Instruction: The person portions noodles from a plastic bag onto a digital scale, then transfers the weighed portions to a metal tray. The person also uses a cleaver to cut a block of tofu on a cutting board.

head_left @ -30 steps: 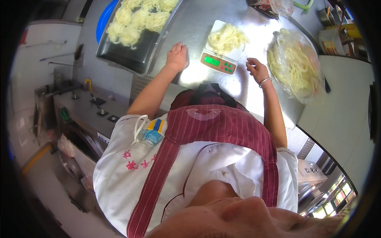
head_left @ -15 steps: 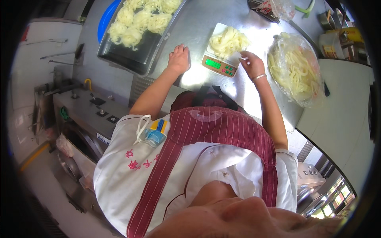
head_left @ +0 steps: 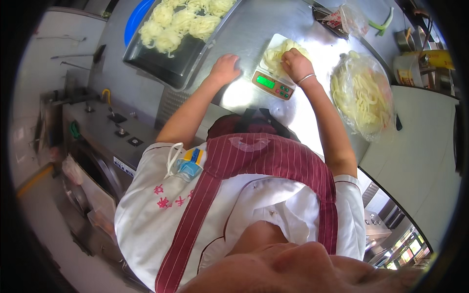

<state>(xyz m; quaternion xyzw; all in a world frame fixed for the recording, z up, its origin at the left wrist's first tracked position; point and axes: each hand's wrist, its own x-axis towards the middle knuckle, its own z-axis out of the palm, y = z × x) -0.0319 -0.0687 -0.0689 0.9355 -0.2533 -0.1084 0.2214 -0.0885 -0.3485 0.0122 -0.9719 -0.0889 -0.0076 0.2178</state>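
A pile of pale flat noodles (head_left: 276, 54) lies on a small white kitchen scale (head_left: 274, 86) with a lit green display. My right hand (head_left: 298, 67), a bracelet at its wrist, is over the right side of the pile. Its fingers are curled down into the noodles and closed, and they hide part of the heap. To the left of the scale, my left hand (head_left: 225, 70) rests on the steel table (head_left: 234, 39), open and holding nothing. A dark metal tray (head_left: 168, 63) with several noodle nests (head_left: 181, 22) stands beyond it at the left.
At the right lies a clear plastic bag (head_left: 364, 95) full of loose noodles. Farther back are a dark package with crumpled plastic (head_left: 337, 22) and a green onion stalk (head_left: 382, 24). A blue round container (head_left: 136, 22) shows behind the tray.
My right hand has moved from beside the scale, up and left onto the noodles, and its fingers have closed there. My left hand has shifted slightly on the table.
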